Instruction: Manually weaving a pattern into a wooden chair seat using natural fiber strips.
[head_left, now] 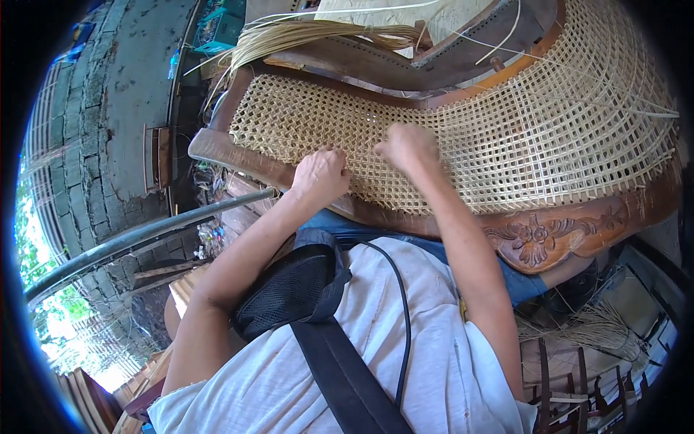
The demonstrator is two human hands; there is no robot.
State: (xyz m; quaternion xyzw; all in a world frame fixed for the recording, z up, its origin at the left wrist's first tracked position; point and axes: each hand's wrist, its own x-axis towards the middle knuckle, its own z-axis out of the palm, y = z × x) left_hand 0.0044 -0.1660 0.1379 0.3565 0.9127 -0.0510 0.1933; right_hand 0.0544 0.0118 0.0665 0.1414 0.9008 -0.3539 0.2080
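Two bare hands down on a woven cane seat (506,137), side by side, close together. Left hand (320,173) curled shut, fingers tucked down against the weave near its front edge. Right hand (408,145) just beside it, also curled, fingertips hidden in the weave; cannot tell what, if anything, sits pinched inside either one. Cane panel pale yellow, full of little holes, tight pattern on the left part, looser square grid on the right. Stretched in a dark wooden chair frame (549,235) with a carved flower on the front rail. Loose cane strips (303,32) bundled at the top, thin single strands trailing over the weave. Below, a white shirt (434,362), a black strap with a mesh pouch (289,289). Off to the left, a grey stone wall (108,94), a dark metal pipe (137,239) slanting across, green leaves and bright light behind. Bottom right, more dry strands and wooden bits in a heap (593,333).
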